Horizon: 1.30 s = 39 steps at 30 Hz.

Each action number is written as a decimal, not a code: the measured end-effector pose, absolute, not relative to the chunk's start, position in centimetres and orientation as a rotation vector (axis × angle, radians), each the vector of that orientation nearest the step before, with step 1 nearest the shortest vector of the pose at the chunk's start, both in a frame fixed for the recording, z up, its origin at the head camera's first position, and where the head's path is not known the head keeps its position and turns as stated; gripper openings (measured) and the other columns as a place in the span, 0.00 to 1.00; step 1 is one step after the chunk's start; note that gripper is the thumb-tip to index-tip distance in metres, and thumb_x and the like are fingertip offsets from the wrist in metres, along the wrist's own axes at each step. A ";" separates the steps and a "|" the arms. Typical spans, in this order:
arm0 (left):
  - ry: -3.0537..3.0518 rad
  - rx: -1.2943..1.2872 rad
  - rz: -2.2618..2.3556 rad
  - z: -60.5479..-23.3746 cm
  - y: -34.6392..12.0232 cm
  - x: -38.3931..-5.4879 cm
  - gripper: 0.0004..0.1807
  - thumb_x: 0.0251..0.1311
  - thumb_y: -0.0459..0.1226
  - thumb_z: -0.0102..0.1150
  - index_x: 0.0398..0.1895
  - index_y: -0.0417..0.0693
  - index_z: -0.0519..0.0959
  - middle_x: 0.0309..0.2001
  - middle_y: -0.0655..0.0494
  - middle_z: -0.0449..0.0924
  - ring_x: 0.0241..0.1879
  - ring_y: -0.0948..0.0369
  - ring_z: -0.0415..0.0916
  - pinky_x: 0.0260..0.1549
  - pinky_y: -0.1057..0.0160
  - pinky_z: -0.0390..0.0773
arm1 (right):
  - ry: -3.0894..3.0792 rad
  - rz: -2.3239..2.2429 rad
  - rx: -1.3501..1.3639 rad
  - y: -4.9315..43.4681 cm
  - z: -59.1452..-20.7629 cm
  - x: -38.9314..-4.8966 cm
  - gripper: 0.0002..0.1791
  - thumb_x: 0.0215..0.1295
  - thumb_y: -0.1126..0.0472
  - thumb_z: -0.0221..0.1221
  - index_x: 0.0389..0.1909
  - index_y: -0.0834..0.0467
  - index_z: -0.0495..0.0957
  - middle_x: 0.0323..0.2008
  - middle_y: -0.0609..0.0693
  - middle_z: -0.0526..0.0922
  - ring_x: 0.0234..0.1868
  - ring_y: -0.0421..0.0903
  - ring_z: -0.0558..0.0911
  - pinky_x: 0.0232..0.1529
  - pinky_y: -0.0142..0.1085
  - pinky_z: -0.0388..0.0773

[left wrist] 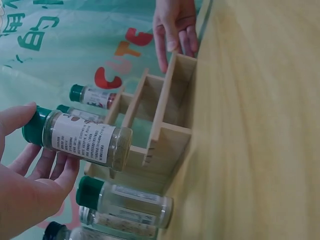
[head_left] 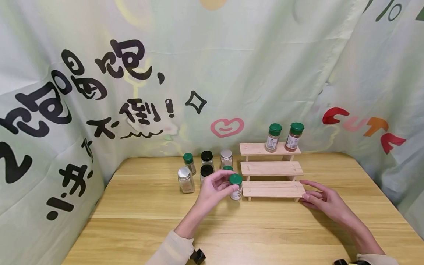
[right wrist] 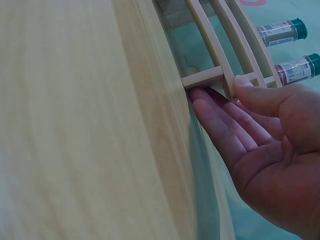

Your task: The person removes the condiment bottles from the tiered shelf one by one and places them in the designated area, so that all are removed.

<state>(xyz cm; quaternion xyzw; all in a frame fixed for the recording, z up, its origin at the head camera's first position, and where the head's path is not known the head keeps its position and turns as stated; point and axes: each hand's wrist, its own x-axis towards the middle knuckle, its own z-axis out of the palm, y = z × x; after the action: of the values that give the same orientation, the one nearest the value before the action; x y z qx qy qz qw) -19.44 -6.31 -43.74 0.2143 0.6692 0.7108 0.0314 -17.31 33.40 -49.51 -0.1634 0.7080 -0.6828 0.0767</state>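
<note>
Wooden table (head_left: pixel 265 235) | clear jar (head_left: pixel 236 190), green cap (left wrist: pixel 35 127), white label (left wrist: pixel 84 137) | left hand (head_left: pixel 213 187) grips jar; right hand (head_left: pixel 328 203), uncurled, touches rack (head_left: pixel 272 168)

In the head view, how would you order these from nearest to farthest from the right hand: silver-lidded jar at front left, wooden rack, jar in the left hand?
From the right hand:
1. Wooden rack: its right end meets the hand.
2. Green-lidded jar: in the left hand, left of the rack.
3. Silver-lidded jar: farther left, past that hand.

bare hands (head_left: pixel 212 188), lt beige sleeves (head_left: pixel 170 250), blk blocky wrist gadgets (head_left: pixel 198 256), r one w/ yellow bit (head_left: pixel 353 262)
</note>
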 end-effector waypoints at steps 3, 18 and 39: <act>2.051 0.643 2.182 -44.2 -6.5 -19.2 0.21 0.60 0.26 0.70 0.57 0.34 0.79 0.56 0.40 0.79 0.55 0.50 0.79 0.57 0.59 0.81 | 2.125 -2.043 -0.493 33.4 -49.6 -17.3 0.27 0.76 0.74 0.52 0.73 0.59 0.68 0.48 0.50 0.88 0.47 0.46 0.88 0.47 0.38 0.86; 1.990 0.553 2.174 -45.8 -7.2 -18.5 0.22 0.58 0.23 0.70 0.57 0.32 0.79 0.56 0.41 0.79 0.57 0.50 0.79 0.59 0.56 0.80 | 2.134 -2.026 -0.464 33.3 -49.4 -17.5 0.26 0.76 0.73 0.52 0.73 0.60 0.67 0.48 0.49 0.88 0.48 0.45 0.88 0.48 0.38 0.86; 1.990 0.509 2.116 -47.4 -7.5 -18.8 0.23 0.58 0.23 0.69 0.58 0.32 0.77 0.58 0.41 0.78 0.59 0.44 0.77 0.60 0.58 0.79 | 2.146 -2.019 -0.444 33.5 -49.3 -17.3 0.27 0.76 0.73 0.53 0.73 0.58 0.69 0.48 0.47 0.88 0.48 0.45 0.88 0.47 0.37 0.86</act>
<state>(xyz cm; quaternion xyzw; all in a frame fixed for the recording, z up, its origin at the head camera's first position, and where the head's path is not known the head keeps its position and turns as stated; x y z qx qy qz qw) -18.82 -7.46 -47.37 0.1718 0.6718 0.7141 0.0962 -17.35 33.49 -49.27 -0.1484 0.7179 -0.6753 0.0808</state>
